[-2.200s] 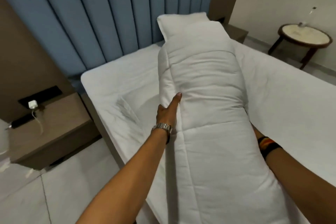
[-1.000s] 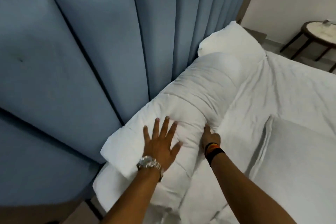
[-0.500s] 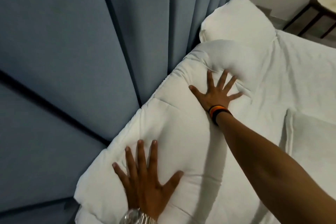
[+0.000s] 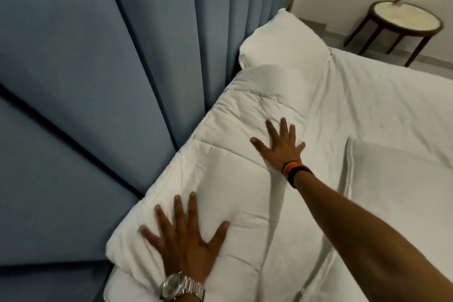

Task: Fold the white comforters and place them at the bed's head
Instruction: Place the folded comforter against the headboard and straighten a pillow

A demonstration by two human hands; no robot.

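1. Since half a second ago, the right hand (image 4: 282, 148) has slid back along the folded comforter (image 4: 232, 171) toward the person; the left hand (image 4: 186, 240) stays near its close end.
2. Both hands lie flat with fingers spread, pressing the comforter, well apart from each other.
3. The comforter lies along the blue headboard (image 4: 98, 68) at the bed's (image 4: 392, 110) head.
4. Count: one folded comforter here, one pillow (image 4: 282, 39) beyond it, one round side table (image 4: 404, 19).
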